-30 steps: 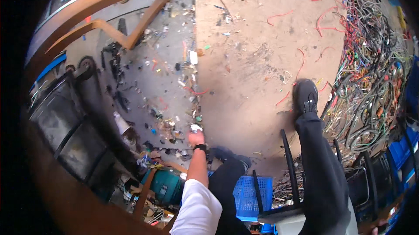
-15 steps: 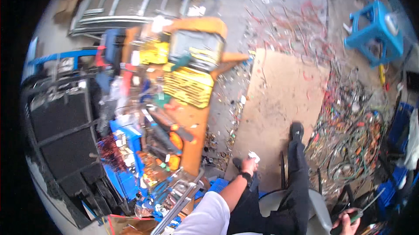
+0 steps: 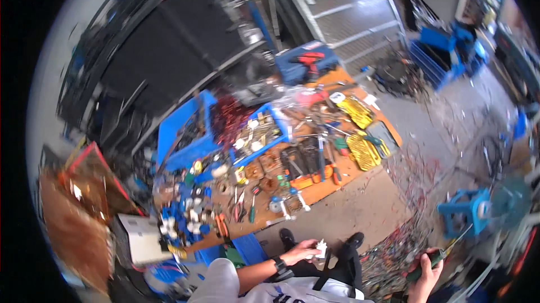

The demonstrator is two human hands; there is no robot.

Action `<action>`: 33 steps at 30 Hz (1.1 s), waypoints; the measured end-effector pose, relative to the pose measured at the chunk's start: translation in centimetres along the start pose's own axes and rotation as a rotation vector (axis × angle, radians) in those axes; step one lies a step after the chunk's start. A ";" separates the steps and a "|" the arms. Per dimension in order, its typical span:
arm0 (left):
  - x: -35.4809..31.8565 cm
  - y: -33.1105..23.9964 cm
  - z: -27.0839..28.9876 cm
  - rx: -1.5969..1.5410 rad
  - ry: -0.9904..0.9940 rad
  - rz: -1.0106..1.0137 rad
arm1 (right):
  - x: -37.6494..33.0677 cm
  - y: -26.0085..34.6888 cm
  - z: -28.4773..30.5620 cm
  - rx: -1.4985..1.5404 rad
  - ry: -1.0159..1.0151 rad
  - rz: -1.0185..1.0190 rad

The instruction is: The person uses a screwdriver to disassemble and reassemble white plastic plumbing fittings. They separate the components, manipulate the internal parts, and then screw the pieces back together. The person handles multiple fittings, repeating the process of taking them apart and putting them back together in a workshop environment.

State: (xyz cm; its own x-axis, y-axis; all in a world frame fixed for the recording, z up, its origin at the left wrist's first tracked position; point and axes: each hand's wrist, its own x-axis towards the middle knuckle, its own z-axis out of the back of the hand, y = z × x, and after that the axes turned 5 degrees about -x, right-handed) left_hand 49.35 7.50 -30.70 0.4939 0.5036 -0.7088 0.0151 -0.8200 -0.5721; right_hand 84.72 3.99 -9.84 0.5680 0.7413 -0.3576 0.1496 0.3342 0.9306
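At the lower middle, my left hand [image 3: 302, 252] is closed around a small white plastic part [image 3: 321, 249], which pokes out past the fingers; its exact kind is too small to tell. Off to the lower right, my right hand [image 3: 426, 274] grips a screwdriver [image 3: 436, 256] by its dark green handle, the thin shaft slanting up and to the right. Both hands are apart from the workbench [image 3: 332, 191], whose near edge lies beyond my left hand. Pliers [image 3: 221, 226] with orange handles and another green-handled screwdriver [image 3: 252, 213] lie on the bench.
Blue bins [image 3: 188, 129] hold scrap and small parts. Yellow-and-black gloves [image 3: 364, 152] and a red drill [image 3: 311, 62] on a blue case sit at the far end. A blue stool [image 3: 466, 211] stands right, near tangled wires [image 3: 394, 247] covering the floor.
The view has swung left toward the bench, which now spreads across the middle. My left hand still holds the white part and my right hand the screwdriver.
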 end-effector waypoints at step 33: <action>-24.7 32.2 17.9 -1.931 -0.992 -0.697 | -21.0 2.9 -42.7 -0.500 1.231 0.065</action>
State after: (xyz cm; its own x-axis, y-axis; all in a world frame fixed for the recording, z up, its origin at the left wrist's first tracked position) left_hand 22.04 -26.48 -39.00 -0.3895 0.1660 -0.9059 0.7778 0.5861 -0.2270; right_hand 38.68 14.24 -3.05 -0.5745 0.7154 -0.3977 -0.3115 0.2582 0.9145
